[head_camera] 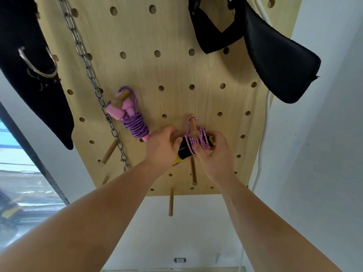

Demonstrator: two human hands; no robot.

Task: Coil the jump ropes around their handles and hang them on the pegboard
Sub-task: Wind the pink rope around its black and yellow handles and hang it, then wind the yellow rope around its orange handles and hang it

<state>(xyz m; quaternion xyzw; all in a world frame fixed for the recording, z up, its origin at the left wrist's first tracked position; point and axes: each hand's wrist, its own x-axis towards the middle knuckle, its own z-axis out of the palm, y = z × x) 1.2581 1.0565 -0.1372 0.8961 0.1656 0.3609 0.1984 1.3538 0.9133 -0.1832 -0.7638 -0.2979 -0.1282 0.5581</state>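
You are hooking the pink rope (193,144) over a peg (193,125), right of the purple rope (135,122). Your left hand (162,143) and right hand (213,152) are gripping its handles; next, probably a gentle release.

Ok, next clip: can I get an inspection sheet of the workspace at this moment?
Surface: wooden pegboard, several bare pegs low down.
Job's things: purple rope, coiled, hangs on the upper peg; pink braided rope, coiled on black-and-yellow handles, its loop over the centre peg.
Clutter: metal chain, black padded straps hang on the board.
Grippers: left hand and right hand both grip the pink braided rope, fingers curled.
Cables: white cable down the board's right edge.
Surroundings: white wall, outlet below, window at left.
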